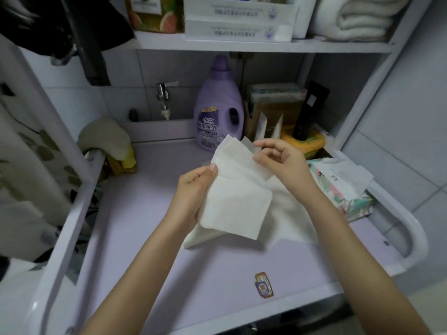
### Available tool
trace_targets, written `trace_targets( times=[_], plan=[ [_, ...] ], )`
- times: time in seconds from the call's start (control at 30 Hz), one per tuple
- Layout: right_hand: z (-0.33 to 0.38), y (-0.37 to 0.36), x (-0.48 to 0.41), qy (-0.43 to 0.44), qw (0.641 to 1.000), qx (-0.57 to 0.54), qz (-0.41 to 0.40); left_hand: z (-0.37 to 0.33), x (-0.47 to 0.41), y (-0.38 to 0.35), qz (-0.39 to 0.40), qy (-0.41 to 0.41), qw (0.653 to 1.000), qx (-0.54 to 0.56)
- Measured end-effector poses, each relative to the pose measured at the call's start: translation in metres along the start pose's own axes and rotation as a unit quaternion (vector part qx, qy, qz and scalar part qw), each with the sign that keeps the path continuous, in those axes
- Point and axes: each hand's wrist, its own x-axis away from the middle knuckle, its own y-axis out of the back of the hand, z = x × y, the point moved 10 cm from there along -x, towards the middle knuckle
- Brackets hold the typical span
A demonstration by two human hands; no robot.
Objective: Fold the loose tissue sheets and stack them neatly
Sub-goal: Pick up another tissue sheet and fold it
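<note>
Nearest, left hand grips folded tissue, thumb on top; loose sheets lie on tabletop just under both hands. Past it, right hand pinches tissue's far edge w/ curled fingers. To its right, tissue pack; purple bottle beyond.

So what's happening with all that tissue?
A person is folding tissues over a lilac countertop. The left hand holds a partly folded tissue sheet by its side, and the right hand pinches its top edge. More loose sheets lie spread underneath, not yet folded. An opened tissue pack sits to the right.
</note>
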Motion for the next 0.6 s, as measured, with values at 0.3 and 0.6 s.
trace_targets(
  times=[0.3, 0.6],
  plan=[
    [-0.017, 0.001, 0.026, -0.021, 0.997, 0.070, -0.017, 0.009, 0.023, 0.001, 0.016, 0.046, 0.999, -0.012],
    [-0.025, 0.013, 0.031, -0.014, 0.996, 0.073, -0.049, 0.031, 0.031, -0.013, 0.040, 0.121, 0.990, 0.057]
  ],
)
